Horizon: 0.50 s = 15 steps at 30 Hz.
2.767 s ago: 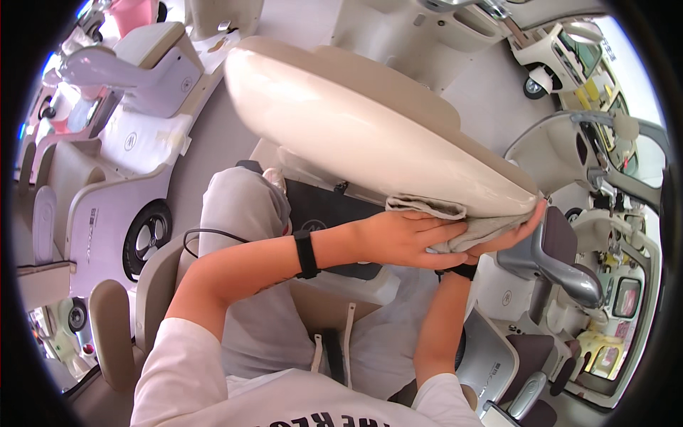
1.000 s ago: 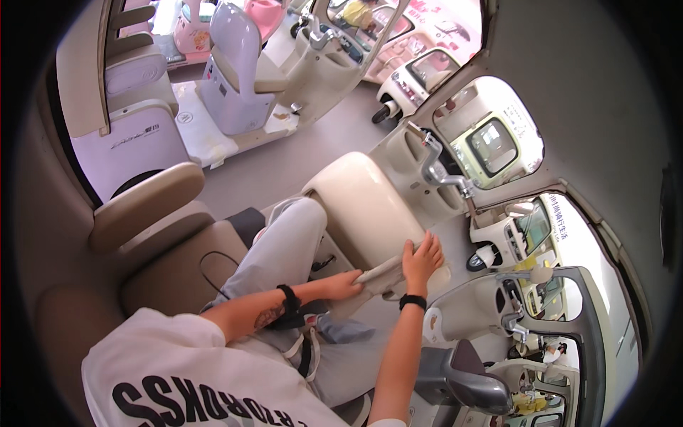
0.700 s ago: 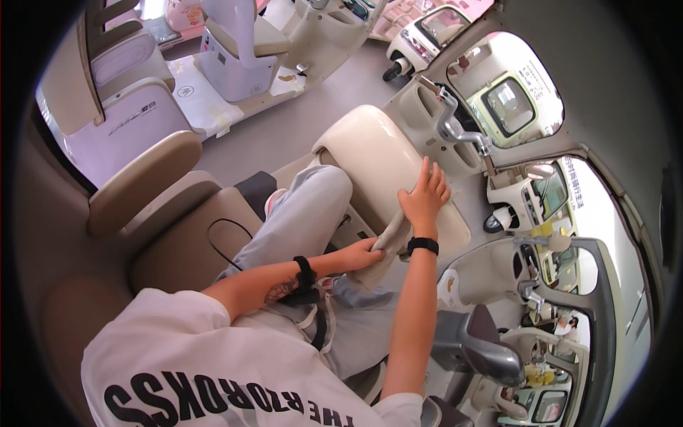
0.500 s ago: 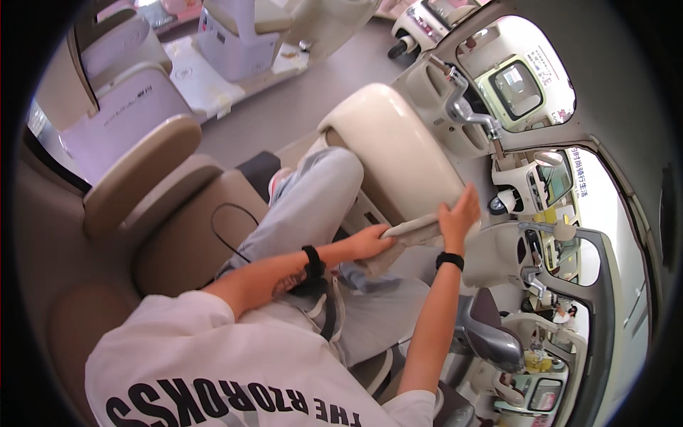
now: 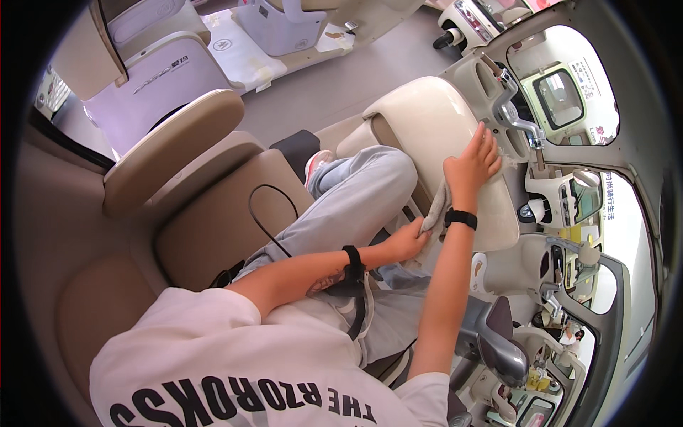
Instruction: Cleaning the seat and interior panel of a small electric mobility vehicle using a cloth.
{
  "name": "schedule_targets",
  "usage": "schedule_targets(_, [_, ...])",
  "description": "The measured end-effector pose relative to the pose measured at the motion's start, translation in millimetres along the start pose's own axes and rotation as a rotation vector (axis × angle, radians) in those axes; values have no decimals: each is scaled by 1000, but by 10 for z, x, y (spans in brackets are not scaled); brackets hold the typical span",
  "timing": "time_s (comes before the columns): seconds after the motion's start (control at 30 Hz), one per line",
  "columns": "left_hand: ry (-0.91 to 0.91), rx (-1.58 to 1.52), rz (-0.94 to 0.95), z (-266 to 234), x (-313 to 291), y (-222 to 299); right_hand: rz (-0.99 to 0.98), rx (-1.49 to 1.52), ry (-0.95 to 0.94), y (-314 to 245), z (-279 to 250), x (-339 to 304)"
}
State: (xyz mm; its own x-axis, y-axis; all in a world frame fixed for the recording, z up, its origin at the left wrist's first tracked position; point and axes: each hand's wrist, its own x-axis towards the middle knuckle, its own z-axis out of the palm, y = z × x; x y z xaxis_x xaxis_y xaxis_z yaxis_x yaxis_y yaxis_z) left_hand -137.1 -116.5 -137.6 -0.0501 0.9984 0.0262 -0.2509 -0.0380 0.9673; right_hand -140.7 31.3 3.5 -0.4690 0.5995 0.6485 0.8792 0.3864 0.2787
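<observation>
Cloth (image 5: 437,208), just one, links two grips (image 5: 407,242) (image 5: 471,165) beside one cream panel (image 5: 425,112).

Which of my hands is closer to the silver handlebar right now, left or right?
Right. Your right hand is at the cream panel, near but apart from the silver handlebar; your left hand is farther back, gripping the cloth.

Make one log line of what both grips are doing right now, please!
left grip: holding cloth | right grip: over cream panel | cloth: between both grips
</observation>
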Motion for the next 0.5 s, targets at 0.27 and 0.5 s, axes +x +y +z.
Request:
schedule_targets(0.27, [-37,54,58,-241,50,306,210,394,-198,1271,-183,-173])
schedule_targets(0.5, [231,66,341,-676,680,1204,315,358,-194,1632,-229,-334])
